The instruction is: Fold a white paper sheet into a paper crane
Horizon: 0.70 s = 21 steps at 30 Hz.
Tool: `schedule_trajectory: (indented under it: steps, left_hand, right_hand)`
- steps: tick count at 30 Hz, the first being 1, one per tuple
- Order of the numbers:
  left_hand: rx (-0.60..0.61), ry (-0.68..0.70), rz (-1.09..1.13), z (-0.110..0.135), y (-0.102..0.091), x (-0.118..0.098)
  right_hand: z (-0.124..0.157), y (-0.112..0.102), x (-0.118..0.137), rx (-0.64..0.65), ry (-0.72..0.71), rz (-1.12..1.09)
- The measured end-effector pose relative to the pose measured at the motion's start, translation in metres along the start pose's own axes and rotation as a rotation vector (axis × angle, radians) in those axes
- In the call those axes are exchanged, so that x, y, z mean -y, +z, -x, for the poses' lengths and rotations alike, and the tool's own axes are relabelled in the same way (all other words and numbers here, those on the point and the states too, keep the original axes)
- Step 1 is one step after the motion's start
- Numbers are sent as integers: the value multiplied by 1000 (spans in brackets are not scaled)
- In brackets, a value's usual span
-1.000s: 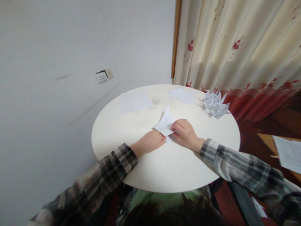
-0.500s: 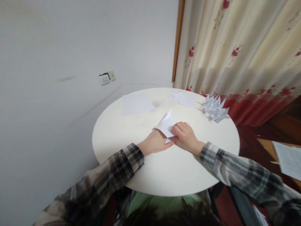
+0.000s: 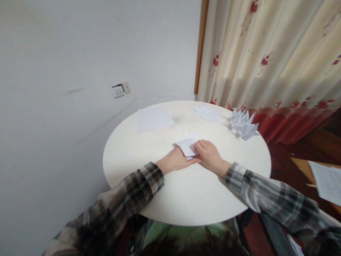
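A small folded sheet of white paper point(image 3: 187, 145) lies between my hands at the middle of the round table. My left hand point(image 3: 178, 160) reaches under its near left side; the thumb stretches toward the right hand and the other fingers are hidden beneath the paper. My right hand point(image 3: 209, 154) has its fingers curled onto the paper's right part, pinching it. One pointed flap stands out at the paper's far side.
The white round table point(image 3: 170, 199) abuts the wall. On it are a large flat sheet point(image 3: 155, 119), smaller paper pieces point(image 3: 209, 113) at the back, and a cluster of folded paper cranes point(image 3: 243, 123) at the right. A curtain point(image 3: 266, 71) hangs behind; a wooden surface with a written sheet point(image 3: 326, 179) is at far right.
The raised flap at the paper's far side has come down lower. My left thumb has stretched slightly further right. Both hands stay in nearly the same place.
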<state>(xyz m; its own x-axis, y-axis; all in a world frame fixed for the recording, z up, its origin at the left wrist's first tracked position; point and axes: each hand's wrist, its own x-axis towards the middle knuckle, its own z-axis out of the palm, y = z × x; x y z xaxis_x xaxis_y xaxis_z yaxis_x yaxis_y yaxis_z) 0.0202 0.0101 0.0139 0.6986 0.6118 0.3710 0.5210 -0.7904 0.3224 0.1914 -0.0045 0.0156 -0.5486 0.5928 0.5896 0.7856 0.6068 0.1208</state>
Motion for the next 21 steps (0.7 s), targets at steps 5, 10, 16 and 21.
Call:
schedule_trajectory:
  steps: [5, 10, 16, 21]
  left_hand:
    - [5, -36, 24, -8, -8, 4]
    - [53, 69, -114, -15, -11, 10]
    - [72, 42, -205, -14, -5, 20]
    - [46, 81, -250, -14, -2, 19]
  right_hand:
    - [-4, -2, -3, -64, 93, -149]
    - [-10, -5, -15, -205, 367, -400]
    - [-8, 2, -27, -299, 454, -504]
    - [-3, -2, -34, -351, 260, -525]
